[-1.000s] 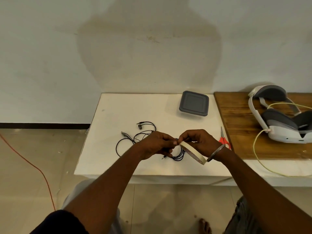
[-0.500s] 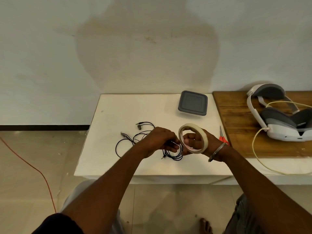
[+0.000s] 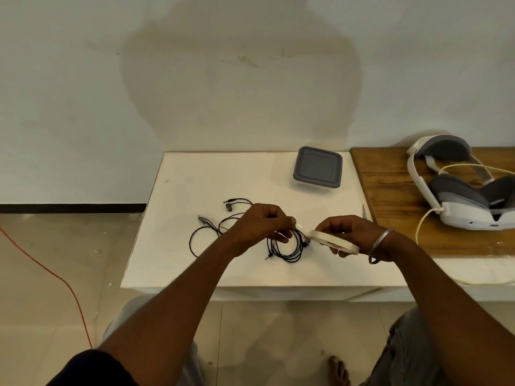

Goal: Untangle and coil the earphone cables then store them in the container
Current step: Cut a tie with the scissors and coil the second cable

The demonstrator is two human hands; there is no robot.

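Over the white worktop the left hand pinches a coiled earphone cable just beside the tape roll gripped in the right hand, and pulling tape may let the loops slip loose before they reach the lidded grey container at the far side.

White table at centre, against stained wall at 12 o'clock. Wooden top at 3 o'clock, bearing white-and-grey headset with yellow cable trailing over near edge. Orange cord across tiled floor at 8 o'clock.
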